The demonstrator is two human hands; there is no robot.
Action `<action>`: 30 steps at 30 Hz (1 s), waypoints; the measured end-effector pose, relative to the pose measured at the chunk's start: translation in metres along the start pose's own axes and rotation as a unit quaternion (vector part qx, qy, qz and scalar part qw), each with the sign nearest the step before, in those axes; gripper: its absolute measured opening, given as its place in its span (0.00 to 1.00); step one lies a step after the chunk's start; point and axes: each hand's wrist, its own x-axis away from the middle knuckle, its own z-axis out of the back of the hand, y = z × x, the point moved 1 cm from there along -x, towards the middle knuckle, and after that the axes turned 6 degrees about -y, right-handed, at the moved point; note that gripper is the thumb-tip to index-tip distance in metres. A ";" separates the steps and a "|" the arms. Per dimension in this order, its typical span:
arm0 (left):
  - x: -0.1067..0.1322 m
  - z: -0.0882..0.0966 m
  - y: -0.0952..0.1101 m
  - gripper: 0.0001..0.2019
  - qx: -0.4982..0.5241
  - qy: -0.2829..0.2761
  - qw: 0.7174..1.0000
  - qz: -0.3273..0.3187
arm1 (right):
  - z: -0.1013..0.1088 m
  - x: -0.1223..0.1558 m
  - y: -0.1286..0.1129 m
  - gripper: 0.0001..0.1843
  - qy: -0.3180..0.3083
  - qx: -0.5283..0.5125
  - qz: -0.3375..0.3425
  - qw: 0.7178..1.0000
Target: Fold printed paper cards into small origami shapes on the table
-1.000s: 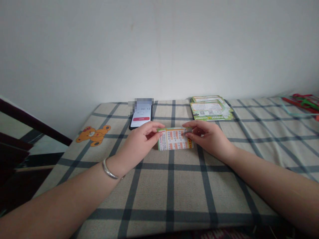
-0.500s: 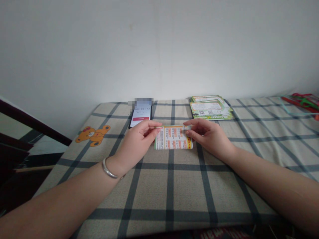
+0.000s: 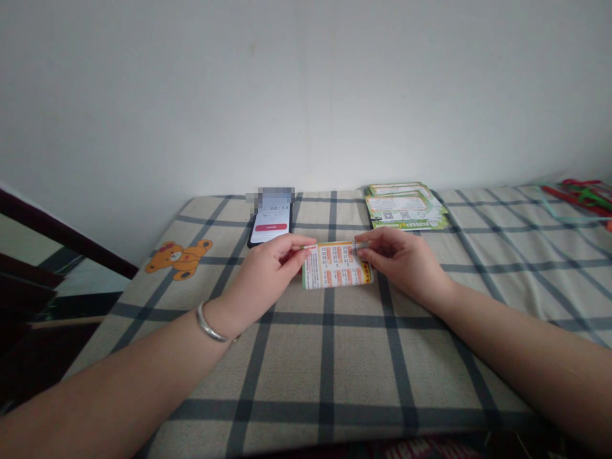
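Note:
A printed leaflet (image 3: 337,266) with orange and white blocks lies folded on the checked cloth (image 3: 335,357), its folded edge toward me. My left hand (image 3: 268,268) pinches its top left corner between thumb and fingers. My right hand (image 3: 401,258) pinches the top right corner the same way. A silver bangle (image 3: 210,326) circles my left wrist.
A stack of green and white leaflets (image 3: 404,207) lies behind my right hand. A phone (image 3: 271,222) with a lit screen rests behind my left hand. A bear print (image 3: 179,258) marks the cloth at left. Red and green items (image 3: 583,194) sit far right. A wall stands behind.
The leaflet shifted slightly left, then back right, with both hands still pinching its top corners. The hands stayed in nearly the same place.

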 end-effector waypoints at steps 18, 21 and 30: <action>-0.006 0.003 0.003 0.10 -0.136 -0.020 0.991 -0.002 | 0.003 -0.004 0.004 0.11 -0.023 0.119 -0.005 0.993; -0.006 0.002 0.002 0.11 -0.136 -0.022 0.990 0.010 | 0.003 -0.004 0.004 0.11 -0.024 0.120 -0.005 0.993; -0.008 -0.001 -0.005 0.10 -0.068 -0.025 0.997 0.027 | 0.001 -0.005 0.003 0.10 -0.019 0.097 -0.009 0.995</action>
